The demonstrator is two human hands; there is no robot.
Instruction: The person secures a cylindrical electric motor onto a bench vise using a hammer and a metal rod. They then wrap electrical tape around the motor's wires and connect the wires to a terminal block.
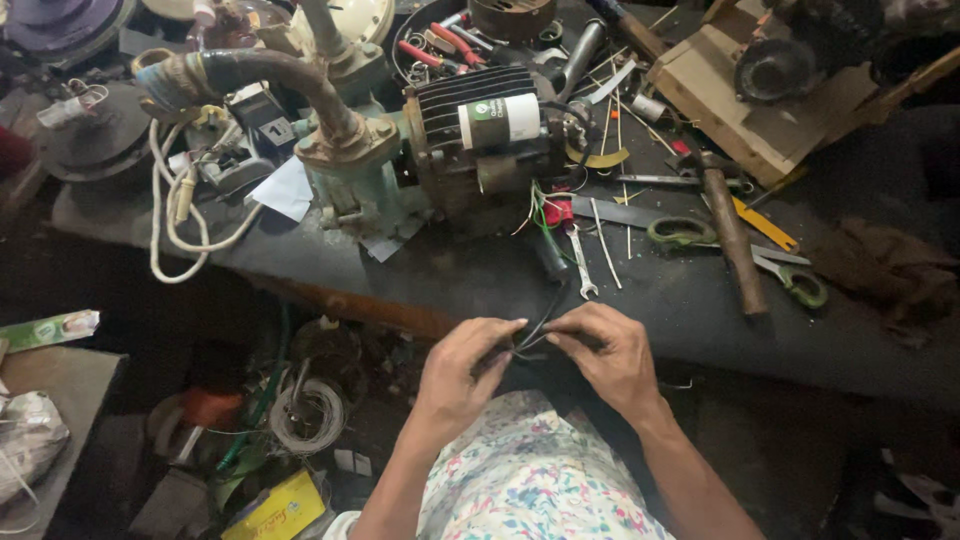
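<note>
My left hand [462, 370] and my right hand [604, 352] meet just below the front edge of the dark workbench [640, 300]. Both pinch thin black wires [530, 335] between the fingertips. A black cable [552, 262] runs from my hands up onto the bench toward a dark finned electric motor [487, 130] joined to a greenish pump body [348, 185]. A red connector [557, 212] and coloured wires hang at the motor's front. My patterned clothing [520, 480] fills the bottom of the view.
Scattered on the bench lie a small spanner [581, 262], green-handled scissors [740, 250], a hammer [732, 235], a yellow ruler [765, 225], a white cord [175, 230] and a wooden box [740, 95]. A wire coil [308, 415] and clutter lie on the floor at left.
</note>
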